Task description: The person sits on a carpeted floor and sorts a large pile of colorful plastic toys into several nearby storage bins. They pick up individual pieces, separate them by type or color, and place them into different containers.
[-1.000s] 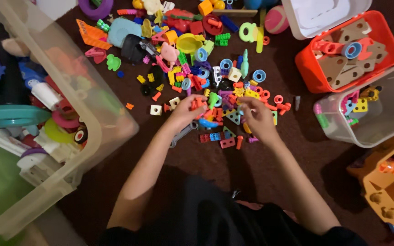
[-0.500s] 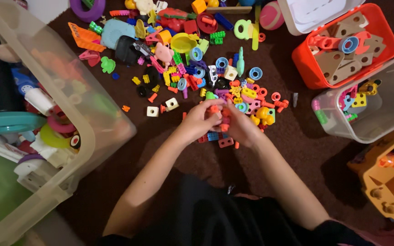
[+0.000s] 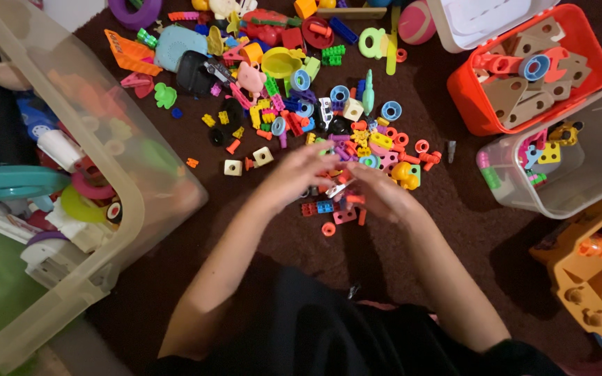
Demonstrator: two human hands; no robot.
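Dark brown carpet (image 3: pixel 175 278) covers the floor, strewn with small plastic toys. At the far left a big clear storage bin (image 3: pixel 123 209) holds a jumble of toys, among them a teal disc (image 3: pixel 8 182). Right of it, toward the far side, lie an orange wedge (image 3: pixel 125 50), a pale blue rounded toy (image 3: pixel 179 43) and a black toy (image 3: pixel 196 72), with two cream cubes (image 3: pixel 247 162) nearer. In the middle, the left hand (image 3: pixel 299 169) and the right hand (image 3: pixel 377 191) meet over a heap of small coloured building pieces (image 3: pixel 357 139), fingers curled and close together; both are blurred, so whether either is pinching a piece cannot be told. Just near of the hands lie red and blue bricks (image 3: pixel 325 207) and an orange ring (image 3: pixel 328 228). Further right sits a red case (image 3: pixel 475 104) with tan wooden parts, then a clear tub (image 3: pixel 593 160) with a few pieces, and nearest right an orange toy box (image 3: pixel 593 278).
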